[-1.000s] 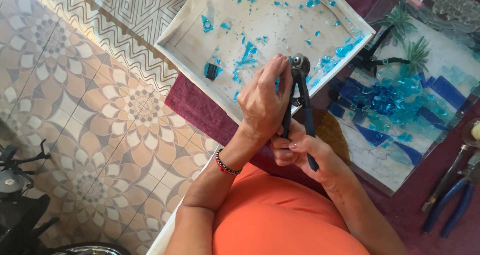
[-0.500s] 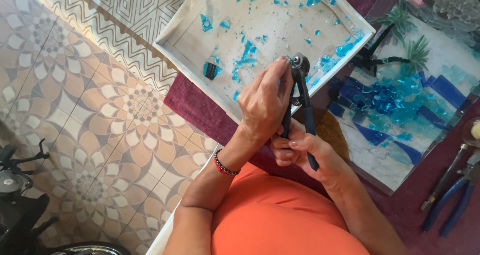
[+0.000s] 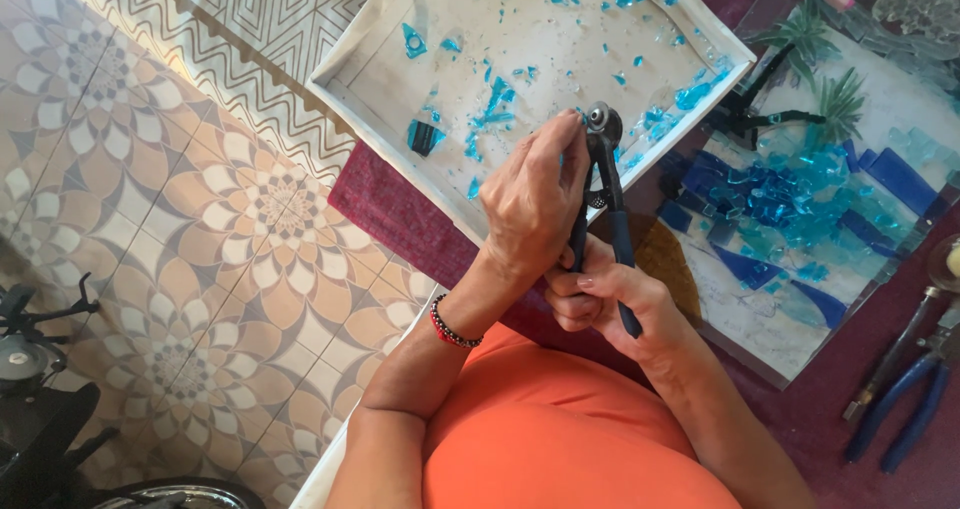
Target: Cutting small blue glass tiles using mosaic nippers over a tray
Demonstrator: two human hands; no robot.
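My right hand grips the blue handles of wheeled glass nippers, held upright over the near edge of a white tray. My left hand reaches up to the nipper head, its fingertips pinched there; what they hold is hidden behind the fingers. The tray carries several turquoise glass shards and one dark piece. To the right lies a mosaic panel with blue glass pieces and palm tree shapes.
A maroon cloth covers the table under the tray. Blue-handled pliers and another tool lie at the right edge. Patterned floor tiles spread to the left, with dark equipment at the lower left.
My left hand's fingers have shifted slightly at the nipper head. Both hands and the nippers stay in nearly the same place.
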